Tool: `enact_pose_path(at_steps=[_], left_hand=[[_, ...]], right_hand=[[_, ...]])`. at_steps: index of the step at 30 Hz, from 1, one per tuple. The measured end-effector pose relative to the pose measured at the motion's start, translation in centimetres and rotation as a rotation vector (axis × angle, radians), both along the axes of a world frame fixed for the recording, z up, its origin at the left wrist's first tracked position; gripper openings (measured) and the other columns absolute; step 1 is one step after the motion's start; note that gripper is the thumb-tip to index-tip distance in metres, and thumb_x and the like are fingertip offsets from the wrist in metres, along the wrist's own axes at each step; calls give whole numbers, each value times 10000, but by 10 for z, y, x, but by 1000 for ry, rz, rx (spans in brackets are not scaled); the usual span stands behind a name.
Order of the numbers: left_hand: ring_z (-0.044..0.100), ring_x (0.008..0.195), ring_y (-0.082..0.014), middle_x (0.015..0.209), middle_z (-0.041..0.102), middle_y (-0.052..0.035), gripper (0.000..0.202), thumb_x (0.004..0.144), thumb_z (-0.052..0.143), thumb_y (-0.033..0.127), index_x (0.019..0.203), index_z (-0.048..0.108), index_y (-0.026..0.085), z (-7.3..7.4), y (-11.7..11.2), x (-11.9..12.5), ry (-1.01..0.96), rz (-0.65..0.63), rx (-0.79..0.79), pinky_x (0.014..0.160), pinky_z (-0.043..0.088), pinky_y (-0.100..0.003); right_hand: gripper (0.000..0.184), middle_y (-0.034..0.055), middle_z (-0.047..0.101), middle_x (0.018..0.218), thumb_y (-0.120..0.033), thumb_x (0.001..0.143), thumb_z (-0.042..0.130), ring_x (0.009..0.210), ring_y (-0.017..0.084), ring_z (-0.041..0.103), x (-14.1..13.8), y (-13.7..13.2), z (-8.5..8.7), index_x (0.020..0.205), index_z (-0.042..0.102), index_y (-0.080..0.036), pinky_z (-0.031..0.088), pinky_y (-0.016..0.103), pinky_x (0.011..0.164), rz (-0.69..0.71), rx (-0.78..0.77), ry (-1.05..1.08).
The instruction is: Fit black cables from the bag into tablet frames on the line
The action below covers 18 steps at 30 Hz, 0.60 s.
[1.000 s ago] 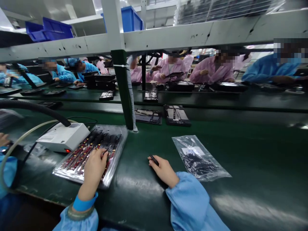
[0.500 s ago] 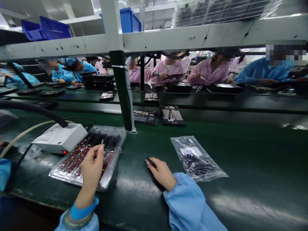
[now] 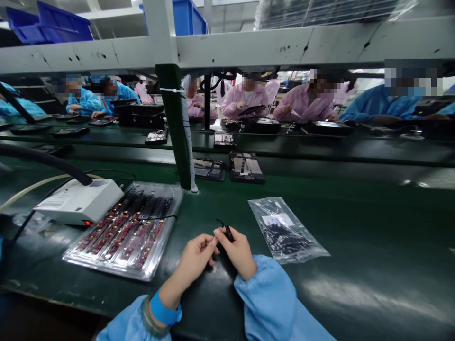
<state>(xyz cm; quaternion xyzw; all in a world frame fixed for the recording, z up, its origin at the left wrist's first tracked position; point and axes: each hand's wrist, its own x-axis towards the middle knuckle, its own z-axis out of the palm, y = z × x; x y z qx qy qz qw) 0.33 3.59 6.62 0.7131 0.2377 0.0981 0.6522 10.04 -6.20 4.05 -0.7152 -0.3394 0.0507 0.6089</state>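
My left hand and my right hand meet over the dark green bench, fingertips touching. The left pinches a small thin part taken from the clear plastic tray of red and black strips to its left. My right hand grips a small black piece with a thin curved wire at its tip. Both hands are closed. A clear bag of small black parts lies just right of my right hand.
A white box with a red light and a black hose stands left of the tray. A green post rises behind it. Open black devices lie on the belt beyond. Several people in blue and pink coats work opposite.
My left hand lifted off the tray with a small part and swung right to meet my right hand, which rose slightly from the bench. The view shifted a little left.
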Motion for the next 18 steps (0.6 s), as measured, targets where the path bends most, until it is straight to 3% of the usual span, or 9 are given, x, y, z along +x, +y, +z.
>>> enact_pose_path(at_steps=[4, 12, 18], left_hand=[[505, 389, -83, 550, 584, 13, 409, 718, 628, 528, 795, 608, 127, -2, 5, 1, 3, 106, -131, 398, 356, -188], [561, 458, -106, 564, 624, -2, 386, 680, 671, 424, 905, 670, 111, -8, 7, 1, -44, 198, -155, 443, 420, -196], [558, 468, -120, 573, 640, -15, 266, 665, 664, 361, 771, 691, 119, -13, 8, 1, -29, 200, -130, 454, 424, -219]], right_hand=[[202, 39, 681, 752, -341, 891, 566, 686, 167, 647, -3, -3, -1, 820, 650, -172, 516, 262, 641, -94, 7, -138], [234, 76, 681, 901, -195, 932, 468, 792, 157, 652, -12, -4, -4, 1040, 675, -187, 516, 238, 685, 63, -55, -530], [267, 77, 671, 786, -157, 948, 425, 693, 155, 621, -15, 0, -8, 1031, 679, -154, 465, 219, 586, 43, -183, -682]])
